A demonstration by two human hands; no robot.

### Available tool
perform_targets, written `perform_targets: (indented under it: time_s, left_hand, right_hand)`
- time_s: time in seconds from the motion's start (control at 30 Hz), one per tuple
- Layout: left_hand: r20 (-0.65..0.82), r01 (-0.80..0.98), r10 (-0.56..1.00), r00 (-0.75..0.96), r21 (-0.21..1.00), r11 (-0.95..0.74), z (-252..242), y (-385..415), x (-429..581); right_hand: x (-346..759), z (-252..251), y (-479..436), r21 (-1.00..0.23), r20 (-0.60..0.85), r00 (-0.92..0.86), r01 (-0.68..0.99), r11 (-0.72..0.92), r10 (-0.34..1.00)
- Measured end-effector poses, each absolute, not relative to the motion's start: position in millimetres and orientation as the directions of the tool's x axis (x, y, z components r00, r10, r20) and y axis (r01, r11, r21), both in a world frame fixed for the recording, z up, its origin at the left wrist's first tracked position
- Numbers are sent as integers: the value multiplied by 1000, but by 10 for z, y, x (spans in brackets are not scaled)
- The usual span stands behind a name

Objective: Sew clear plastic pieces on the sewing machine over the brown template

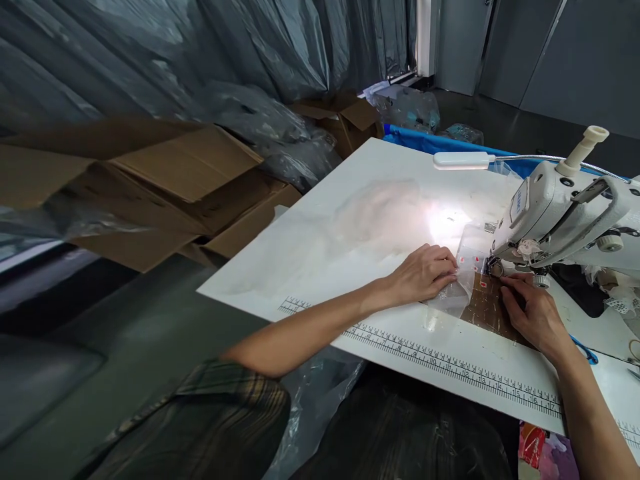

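A thin, see-through white fabric (453,299) with small red marks lies under the needle area of a white sewing machine (530,207). My left hand (425,272) is closed on the fabric's left edge, its fingers bent, just left of the presser foot (486,267). My right hand (535,310) rests right of the foot over a brown plate (487,310). Its index finger reaches towards the needle and the thumb is apart from it; whether the fingertips hold any fabric is too small to tell.
A ruler strip (450,367) runs along the front of the white table (310,247). A lamp (463,160) reaches over from the machine. Blue scissors (585,350) lie beside my right wrist. Open cardboard boxes (190,163) and plastic sheeting stand at the left.
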State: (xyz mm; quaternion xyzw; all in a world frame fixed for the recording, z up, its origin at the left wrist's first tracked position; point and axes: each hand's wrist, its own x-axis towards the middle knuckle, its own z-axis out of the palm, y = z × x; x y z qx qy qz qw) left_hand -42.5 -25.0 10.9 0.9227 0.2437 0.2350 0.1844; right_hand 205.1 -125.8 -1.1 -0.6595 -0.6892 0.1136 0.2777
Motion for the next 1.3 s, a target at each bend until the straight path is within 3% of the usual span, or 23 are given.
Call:
perform_targets:
  time_s: [0.13, 0.23, 0.33, 0.43, 0.53, 0.67, 0.83, 1.13, 1.3]
  left_hand:
    - [453, 167, 471, 756, 563, -809, 155, -350, -376]
    - [372, 4, 400, 838, 728, -685, 236, -478, -347]
    - [212, -57, 253, 944, 860, -506, 287, -577, -337]
    - [190, 26, 357, 914, 853, -521, 290, -574, -350]
    - [231, 148, 577, 783, 833, -533, 284, -506, -380]
    - [53, 169, 694, 718, 954, -248, 288, -438, -415]
    - [-96, 80, 625, 774, 995, 53, 255, -391, -416]
    - [-139, 64, 517, 845, 985, 160, 339, -385, -452]
    - [-108, 65, 416, 903, 991, 117, 368, -401, -462]
  right_hand:
    - [2004, 76, -1282, -601, 217, -5, 788, 138, 976]
    - [1948, 157, -1325, -730, 184, -30, 666, 157, 982]
    - [1871, 217, -1375, -913, 87, -149, 384, 139, 985]
    - [1785, 245, -1399, -987, -52, -330, 162, 2, 943]
    - [1733, 259, -1389, -966, -234, -308, 182, -185, 922]
    - [1761, 285, -1367, -934, -345, -236, 180, -308, 908]
    - [1821, 324, -1347, -951, -281, -109, 168, -261, 954]
    - [1792, 294, -1313, -943, -299, -42, 165, -288, 953]
    - [1816, 175, -1306, -923, -318, -42, 241, -299, 947]
